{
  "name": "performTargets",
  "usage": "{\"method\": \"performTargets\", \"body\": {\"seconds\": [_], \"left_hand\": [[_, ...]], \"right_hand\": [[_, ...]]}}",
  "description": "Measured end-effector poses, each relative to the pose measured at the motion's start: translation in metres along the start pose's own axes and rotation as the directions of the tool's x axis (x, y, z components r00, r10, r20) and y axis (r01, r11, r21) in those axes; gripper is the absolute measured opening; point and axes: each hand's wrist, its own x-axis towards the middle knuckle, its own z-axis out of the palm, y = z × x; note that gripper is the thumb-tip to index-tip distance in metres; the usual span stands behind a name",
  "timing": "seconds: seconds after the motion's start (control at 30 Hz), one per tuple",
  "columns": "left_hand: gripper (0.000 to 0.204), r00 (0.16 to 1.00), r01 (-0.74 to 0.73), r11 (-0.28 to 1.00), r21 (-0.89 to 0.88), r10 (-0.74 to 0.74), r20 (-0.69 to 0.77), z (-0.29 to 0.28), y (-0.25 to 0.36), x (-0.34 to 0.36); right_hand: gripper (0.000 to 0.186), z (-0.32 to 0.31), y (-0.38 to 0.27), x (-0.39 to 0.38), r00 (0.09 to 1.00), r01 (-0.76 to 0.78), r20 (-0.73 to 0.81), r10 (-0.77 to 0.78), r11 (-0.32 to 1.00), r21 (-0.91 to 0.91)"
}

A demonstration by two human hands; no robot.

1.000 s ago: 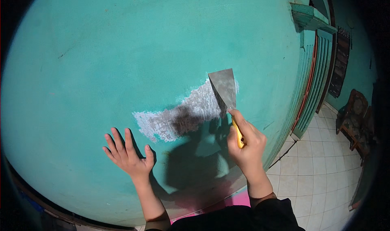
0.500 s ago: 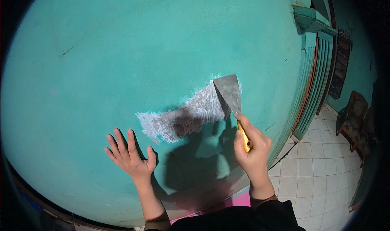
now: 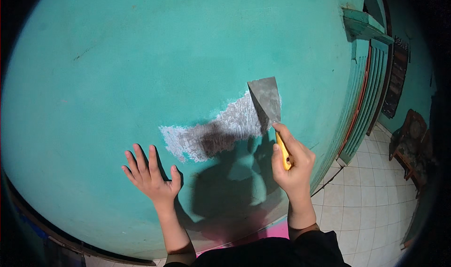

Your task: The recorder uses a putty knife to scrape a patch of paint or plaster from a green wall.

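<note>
A putty knife point(image 3: 267, 98) with a wide grey metal blade and a yellow handle is gripped in my right hand point(image 3: 295, 163). Its blade points up and lies over the upper right end of a scraped patch point(image 3: 221, 130) on the green wall point(image 3: 155, 65). Bare whitish-grey surface shows through in that patch, with ragged, flaky edges. Lower left of the patch, my left hand point(image 3: 152, 180) is spread on the wall with its fingers apart, holding nothing. Shadows of me and my arms darken part of the patch and the wall below it.
To the right stands a green ribbed pillar point(image 3: 369, 93) with a ledge on top. Beyond it are a dark chair point(image 3: 411, 145) and a dark hanging point(image 3: 397, 81) on another wall. Pale floor tiles point(image 3: 359, 192) lie at lower right, and a pink area point(image 3: 277, 230) shows along the wall's lower part.
My right hand and the putty knife have moved slightly up, the blade's edge now above the patch's top. My left hand keeps its place on the wall. The view has shifted a little.
</note>
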Motion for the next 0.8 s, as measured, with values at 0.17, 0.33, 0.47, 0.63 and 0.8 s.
{"method": "performTargets", "body": {"seconds": [0.17,0.33,0.47,0.63,0.8], "left_hand": [[0.062,1.0,-0.017,1.0,0.019,0.017,0.012,-0.008,0.002,0.009],[0.06,1.0,0.013,1.0,-0.013,-0.013,0.001,-0.011,0.0,0.013],[0.059,1.0,0.014,0.999,-0.045,-0.014,0.0,-0.011,0.001,0.013],[0.059,1.0,0.029,0.998,-0.049,-0.029,0.003,-0.006,0.003,0.011],[0.059,1.0,0.009,0.998,-0.064,-0.009,-0.004,-0.003,-0.002,0.007]], "right_hand": [[0.044,-0.008,0.005,-0.008,0.999,0.0,0.043,-0.002,0.999,0.037],[0.043,-0.007,0.005,0.005,0.998,-0.004,-0.062,0.016,0.983,0.185],[0.042,-0.011,0.009,-0.012,0.999,-0.004,-0.051,0.013,0.987,0.163],[0.042,-0.011,0.012,-0.007,0.995,-0.099,0.027,0.096,0.986,0.137],[0.042,-0.011,0.003,-0.014,0.998,-0.061,0.027,0.057,0.987,0.15]]}}
